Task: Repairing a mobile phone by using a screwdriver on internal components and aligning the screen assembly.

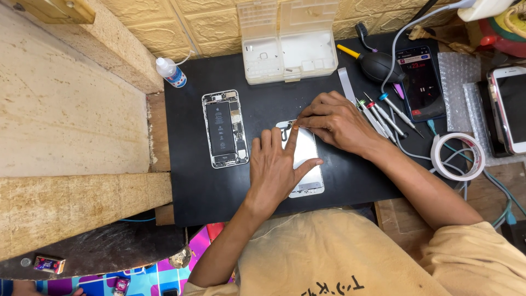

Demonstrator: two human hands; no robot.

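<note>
Pressing my flat, open left hand (275,167) on the white phone screen (304,159) in the middle of the black mat (192,186), my right hand (335,121) pinches its far edge. Left lies the open phone (224,128). Screwdrivers (383,116) lie right. Far off, the clear plastic box (289,50) looks almost bare.

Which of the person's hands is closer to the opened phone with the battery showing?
Left. The left hand lies just right of the opened phone, pressing the white screen panel. The right hand works farther right, at the panel's top edge.
</note>
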